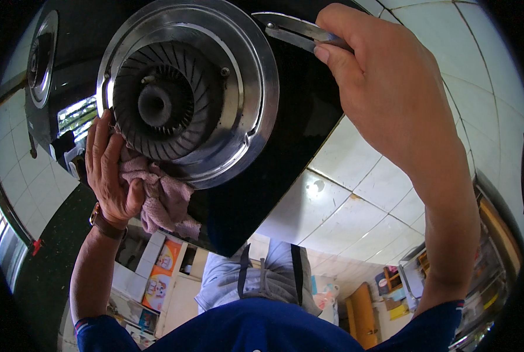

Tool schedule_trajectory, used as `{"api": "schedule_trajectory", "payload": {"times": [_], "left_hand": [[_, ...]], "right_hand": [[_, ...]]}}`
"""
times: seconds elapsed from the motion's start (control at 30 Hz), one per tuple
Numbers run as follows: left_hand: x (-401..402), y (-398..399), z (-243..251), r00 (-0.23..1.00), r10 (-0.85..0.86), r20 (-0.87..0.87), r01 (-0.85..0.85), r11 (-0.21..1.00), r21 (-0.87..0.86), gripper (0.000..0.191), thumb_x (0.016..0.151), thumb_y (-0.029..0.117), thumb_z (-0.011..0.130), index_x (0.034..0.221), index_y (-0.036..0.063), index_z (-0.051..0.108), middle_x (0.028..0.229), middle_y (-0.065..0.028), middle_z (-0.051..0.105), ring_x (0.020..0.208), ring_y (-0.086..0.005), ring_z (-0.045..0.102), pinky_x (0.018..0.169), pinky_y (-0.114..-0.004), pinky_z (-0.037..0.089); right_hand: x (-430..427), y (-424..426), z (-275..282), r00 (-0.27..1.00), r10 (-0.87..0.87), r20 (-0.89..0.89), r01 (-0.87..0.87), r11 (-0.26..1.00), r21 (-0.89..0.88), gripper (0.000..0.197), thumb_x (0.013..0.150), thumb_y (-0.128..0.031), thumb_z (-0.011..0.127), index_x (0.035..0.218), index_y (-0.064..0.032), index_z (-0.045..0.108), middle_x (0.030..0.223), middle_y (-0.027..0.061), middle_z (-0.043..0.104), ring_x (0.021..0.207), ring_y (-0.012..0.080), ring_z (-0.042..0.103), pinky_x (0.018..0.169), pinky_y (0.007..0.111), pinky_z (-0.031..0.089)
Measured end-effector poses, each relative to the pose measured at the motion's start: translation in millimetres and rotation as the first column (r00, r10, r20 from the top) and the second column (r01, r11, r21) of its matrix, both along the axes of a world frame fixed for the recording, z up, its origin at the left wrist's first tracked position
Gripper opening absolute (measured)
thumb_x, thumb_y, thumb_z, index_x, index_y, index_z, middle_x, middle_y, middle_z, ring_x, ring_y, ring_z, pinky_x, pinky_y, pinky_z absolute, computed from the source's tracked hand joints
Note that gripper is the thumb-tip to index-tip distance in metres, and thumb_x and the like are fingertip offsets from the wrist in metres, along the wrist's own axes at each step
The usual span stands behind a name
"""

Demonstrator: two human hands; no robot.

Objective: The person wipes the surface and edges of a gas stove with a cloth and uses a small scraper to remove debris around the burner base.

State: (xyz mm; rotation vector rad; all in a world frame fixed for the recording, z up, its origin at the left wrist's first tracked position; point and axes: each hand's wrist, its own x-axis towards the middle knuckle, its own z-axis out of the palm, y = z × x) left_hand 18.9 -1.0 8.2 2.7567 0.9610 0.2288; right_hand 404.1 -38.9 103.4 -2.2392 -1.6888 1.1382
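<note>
A black gas hob (306, 97) lies before me, with a round steel drip pan (260, 110) and a dark slotted burner (200, 105) in it. My left hand (112, 167) presses a crumpled pink cloth (169, 189) against the left lower side of the pan. Between thumb and fingers, my right hand (376, 75) holds a metal peeler or similar hinged metal tool (293, 31). The tool's far end is close to the pan's upper right rim; whether they touch I cannot tell.
A second burner pan (44, 59) sits at the hob's far left, and control knobs (70, 154) line its near left edge. White tiled counter (345, 189) extends on the right. Below stand a cabinet (178, 303) and a wooden board (361, 317).
</note>
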Motion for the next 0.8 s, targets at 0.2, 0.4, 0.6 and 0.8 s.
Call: {"api": "schedule_trajectory", "payload": {"times": [0.2, 0.4, 0.6, 0.8], "left_hand": [[-1.4, -1.2, -2.4, 1.0, 0.012, 0.004, -0.013, 0.999, 0.034, 0.073, 0.091, 0.064, 0.041, 0.137, 0.0087, 0.056, 0.148, -0.0224, 0.046, 0.14, -0.0407, 0.04, 0.113, -0.054, 0.032], [4.8, 0.5, -3.7, 1.0, 0.003, 0.016, -0.004, 0.999, 0.039, 0.074, 0.091, 0.064, 0.041, 0.137, 0.0078, 0.055, 0.148, -0.0223, 0.046, 0.14, -0.0403, 0.04, 0.114, -0.053, 0.032], [6.3, -0.4, -4.1, 0.999, 0.012, 0.034, -0.013, 1.0, 0.021, 0.074, 0.091, 0.064, 0.041, 0.136, 0.0069, 0.056, 0.148, -0.0215, 0.046, 0.14, -0.0383, 0.04, 0.115, -0.053, 0.031], [4.9, -0.3, -5.5, 0.999, 0.008, 0.039, -0.01, 1.0, 0.029, 0.075, 0.09, 0.065, 0.041, 0.136, 0.0074, 0.057, 0.149, -0.0204, 0.045, 0.141, -0.0377, 0.04, 0.115, -0.053, 0.03]], "right_hand": [[-7.8, -6.0, -12.5, 0.999, 0.01, 0.035, -0.005, 0.987, -0.162, 0.014, 0.097, -0.017, 0.054, 0.093, -0.0054, 0.06, 0.069, 0.0139, 0.059, 0.065, 0.0298, 0.058, 0.064, 0.041, 0.046], [-9.6, -43.6, -43.3, 0.993, -0.045, 0.113, 0.006, 0.946, 0.324, 0.01, 0.097, -0.016, 0.058, 0.092, -0.0072, 0.058, 0.062, 0.0109, 0.053, 0.052, 0.0245, 0.051, 0.056, 0.036, 0.042], [-17.1, -49.0, -38.5, 0.989, -0.117, 0.093, 0.087, 0.957, 0.276, 0.011, 0.097, -0.016, 0.058, 0.091, -0.0061, 0.058, 0.062, 0.0108, 0.052, 0.053, 0.0244, 0.05, 0.055, 0.037, 0.04], [-20.0, -56.5, -35.7, 0.987, -0.131, 0.088, 0.104, 0.959, 0.263, 0.011, 0.098, -0.016, 0.058, 0.091, -0.0072, 0.058, 0.061, 0.0094, 0.052, 0.053, 0.0219, 0.05, 0.055, 0.035, 0.04]]}}
